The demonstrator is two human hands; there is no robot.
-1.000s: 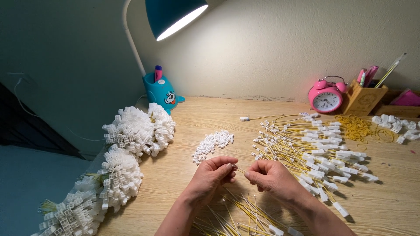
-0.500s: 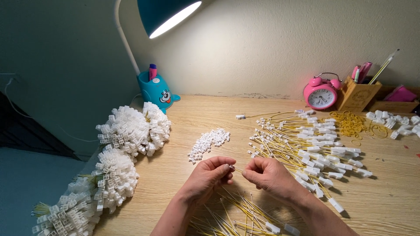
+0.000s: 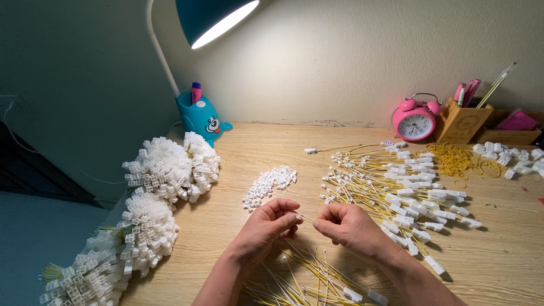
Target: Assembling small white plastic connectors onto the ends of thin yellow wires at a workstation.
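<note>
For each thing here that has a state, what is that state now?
Lamp: switched on.
Left hand: fingers pinched on a thin yellow wire.
Right hand: closed, pinching the same wire.
Loose wires: spread flat on the desk.
White connectors: loose pile.
Finished bundles: bunched together.
Clock: upright.

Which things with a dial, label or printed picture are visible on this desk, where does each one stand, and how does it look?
Alarm clock: back right by the wall, round, pink, white dial, two bells.
Pen holder: back left under the lamp, teal, with a cartoon eye.
Wooden pen box: right of the clock, tan, small mark on its front.
No packages or screens.
</note>
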